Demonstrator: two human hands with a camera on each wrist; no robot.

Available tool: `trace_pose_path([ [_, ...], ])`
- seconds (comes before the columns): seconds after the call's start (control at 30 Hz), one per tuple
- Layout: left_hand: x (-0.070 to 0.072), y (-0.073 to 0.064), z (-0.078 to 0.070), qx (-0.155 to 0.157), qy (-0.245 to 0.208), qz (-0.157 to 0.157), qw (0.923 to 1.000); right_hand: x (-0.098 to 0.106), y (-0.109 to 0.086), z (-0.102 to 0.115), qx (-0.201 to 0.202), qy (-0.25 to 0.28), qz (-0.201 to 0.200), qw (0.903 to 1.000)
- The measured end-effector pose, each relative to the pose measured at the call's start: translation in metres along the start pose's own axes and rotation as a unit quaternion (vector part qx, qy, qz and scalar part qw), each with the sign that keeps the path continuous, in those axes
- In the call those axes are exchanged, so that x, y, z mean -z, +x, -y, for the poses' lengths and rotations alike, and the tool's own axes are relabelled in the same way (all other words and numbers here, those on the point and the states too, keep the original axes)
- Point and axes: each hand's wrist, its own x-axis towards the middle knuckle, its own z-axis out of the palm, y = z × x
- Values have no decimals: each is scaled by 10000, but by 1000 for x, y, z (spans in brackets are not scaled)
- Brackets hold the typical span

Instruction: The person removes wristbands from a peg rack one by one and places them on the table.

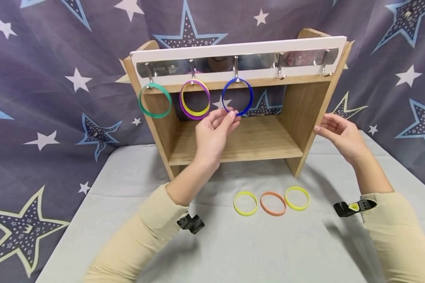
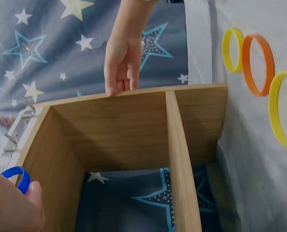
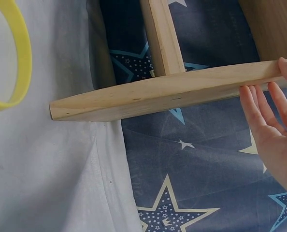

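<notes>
My left hand [image 1: 212, 135] pinches the lower edge of a blue silicone wristband [image 1: 252, 96], which hangs at the middle hook [image 1: 236, 67] of a metal hook rail. That rail is fixed across the top front of a wooden shelf [image 1: 262, 147]. A green wristband [image 1: 157, 116] hangs on the leftmost hook. On the second hook hang a purple wristband [image 1: 181, 100] and a yellow one together. My right hand [image 1: 343, 135] holds the shelf's right side panel [image 3: 172, 92], thumb at the front edge and fingers along the outer face.
On the grey cloth [image 1: 269, 247] in front of the shelf lie a yellow wristband [image 1: 245, 214], an orange wristband [image 1: 273, 214] and another yellow wristband [image 1: 297, 208]. The two right hooks [image 1: 281, 67] carry nothing. A star-patterned curtain [image 1: 99, 51] hangs behind the shelf.
</notes>
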Motion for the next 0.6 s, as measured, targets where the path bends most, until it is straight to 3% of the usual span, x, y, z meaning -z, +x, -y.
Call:
trace_pose_path([
  [0.17,-3,-4,-1,129,-363,-44,9992,0,0,0,-4,-48,-9,10000],
  [0.33,-4,-9,-6,237,-426,-42,9988,0,0,-1,19,-44,13,10000],
  [0.6,-8,-15,-17,121,-619,-30,9980,0,0,-1,46,27,46,10000],
])
